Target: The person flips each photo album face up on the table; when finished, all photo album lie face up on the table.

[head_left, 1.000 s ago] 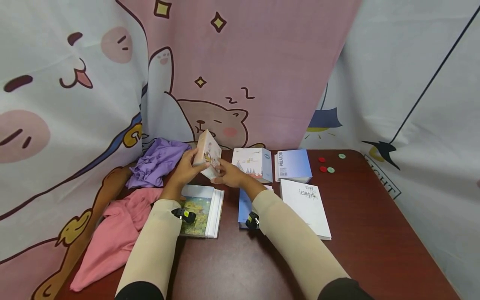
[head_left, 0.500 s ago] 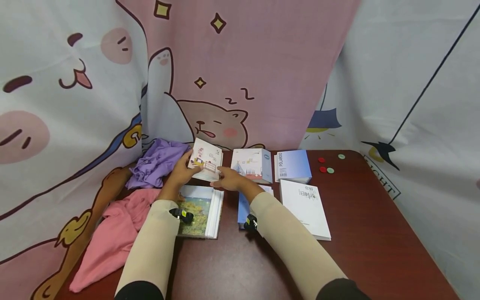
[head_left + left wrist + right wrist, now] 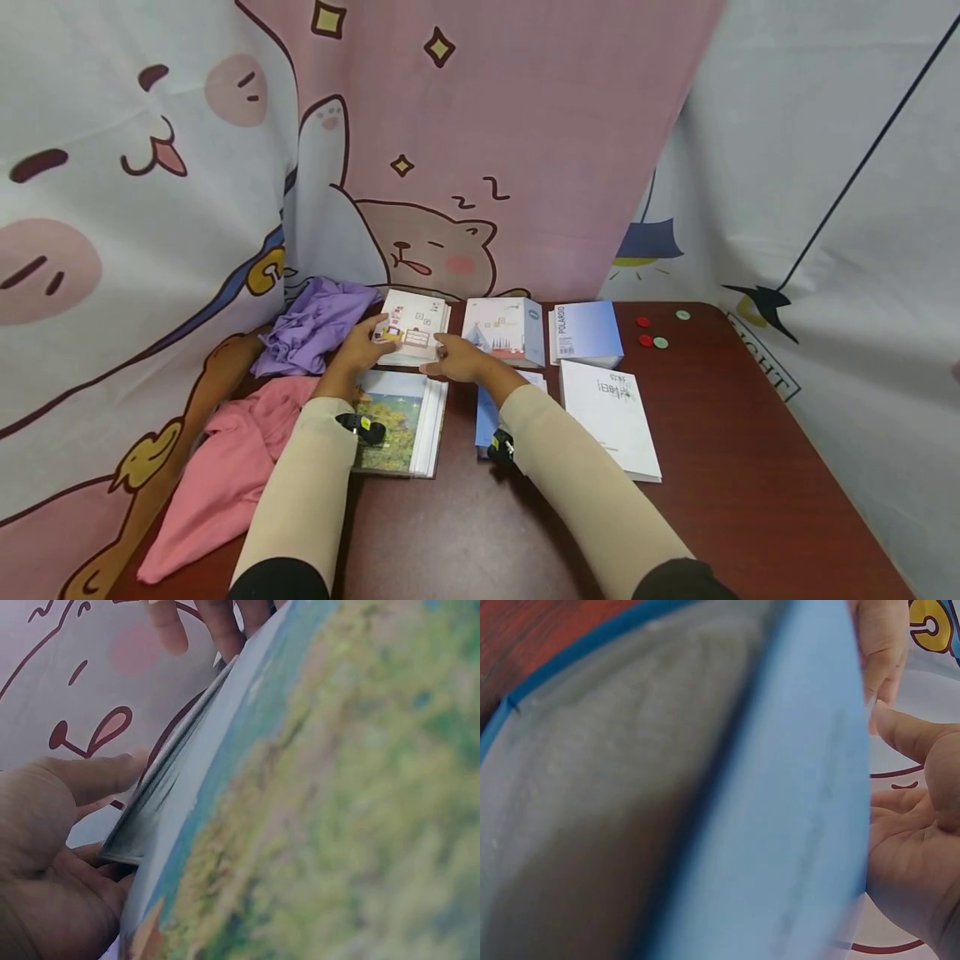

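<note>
A thick white book (image 3: 412, 323) with small red and yellow drawings lies at the back left of the table, its cover facing up. My left hand (image 3: 358, 348) grips its left side, thumb on the cover. At the near right corner, my right hand (image 3: 459, 358) pinches the book between thumb and index finger. Just in front lies a landscape-covered book (image 3: 390, 421), which fills much of the left wrist view. A blue book (image 3: 486, 417) sits partly hidden under my right forearm; its blue side (image 3: 802, 787) blocks most of the right wrist view.
To the right stand another illustrated white book (image 3: 495, 325), a blue POLAROID book (image 3: 588, 329) and a large white book (image 3: 611, 417). Red and green discs (image 3: 645, 340) lie farther right. Purple cloth (image 3: 318, 325) and pink cloth (image 3: 232, 475) are heaped along the left.
The white book was held up and tilted; it has turned cover up and come down onto the table. Both hands have lowered slightly with it.
</note>
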A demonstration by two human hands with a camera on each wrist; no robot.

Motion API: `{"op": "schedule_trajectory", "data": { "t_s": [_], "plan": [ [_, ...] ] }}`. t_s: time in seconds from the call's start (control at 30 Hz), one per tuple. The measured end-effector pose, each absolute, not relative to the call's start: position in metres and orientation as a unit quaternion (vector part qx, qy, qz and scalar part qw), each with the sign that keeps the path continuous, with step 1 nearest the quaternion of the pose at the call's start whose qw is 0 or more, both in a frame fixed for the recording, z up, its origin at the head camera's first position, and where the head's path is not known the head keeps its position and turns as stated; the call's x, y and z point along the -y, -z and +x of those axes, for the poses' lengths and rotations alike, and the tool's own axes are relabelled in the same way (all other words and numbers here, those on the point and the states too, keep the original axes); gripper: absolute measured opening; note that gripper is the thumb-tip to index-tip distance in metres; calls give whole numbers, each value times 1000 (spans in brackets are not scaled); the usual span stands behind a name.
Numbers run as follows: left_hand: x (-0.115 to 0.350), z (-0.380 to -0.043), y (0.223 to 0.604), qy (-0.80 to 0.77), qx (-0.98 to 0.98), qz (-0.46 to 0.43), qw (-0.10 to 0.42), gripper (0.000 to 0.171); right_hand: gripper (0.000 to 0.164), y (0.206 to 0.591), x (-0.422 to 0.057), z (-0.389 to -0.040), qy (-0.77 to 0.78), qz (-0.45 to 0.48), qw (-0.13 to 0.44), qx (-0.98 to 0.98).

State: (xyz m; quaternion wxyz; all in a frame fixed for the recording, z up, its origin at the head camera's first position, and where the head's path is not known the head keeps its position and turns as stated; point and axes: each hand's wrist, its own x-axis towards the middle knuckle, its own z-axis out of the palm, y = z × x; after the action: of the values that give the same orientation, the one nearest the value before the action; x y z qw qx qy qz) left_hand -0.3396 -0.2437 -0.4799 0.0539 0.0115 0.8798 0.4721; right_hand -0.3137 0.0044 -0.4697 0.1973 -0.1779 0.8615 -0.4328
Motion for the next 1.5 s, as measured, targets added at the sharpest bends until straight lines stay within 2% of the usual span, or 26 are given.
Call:
{"op": "schedule_trajectory", "data": {
  "t_s": [0.27,0.53,0.8,1.17,1.5],
  "plan": [
    [247,-340,482,-464,-882,14,80,82,89,463,-11,-312,432,-180,201,-861],
    [238,-339,466,-370,-927,45,26,88,89,447,-27,-316,429,-172,180,-868],
    [209,-334,446,-285,-955,77,-17,90,89,437,-52,-324,414,-151,163,-883],
    [156,-329,442,-295,-949,112,5,86,87,441,-107,-338,408,-121,146,-893],
    [118,-333,450,-315,-937,144,37,82,91,439,-144,-335,360,-92,143,-917]
  ]
}}
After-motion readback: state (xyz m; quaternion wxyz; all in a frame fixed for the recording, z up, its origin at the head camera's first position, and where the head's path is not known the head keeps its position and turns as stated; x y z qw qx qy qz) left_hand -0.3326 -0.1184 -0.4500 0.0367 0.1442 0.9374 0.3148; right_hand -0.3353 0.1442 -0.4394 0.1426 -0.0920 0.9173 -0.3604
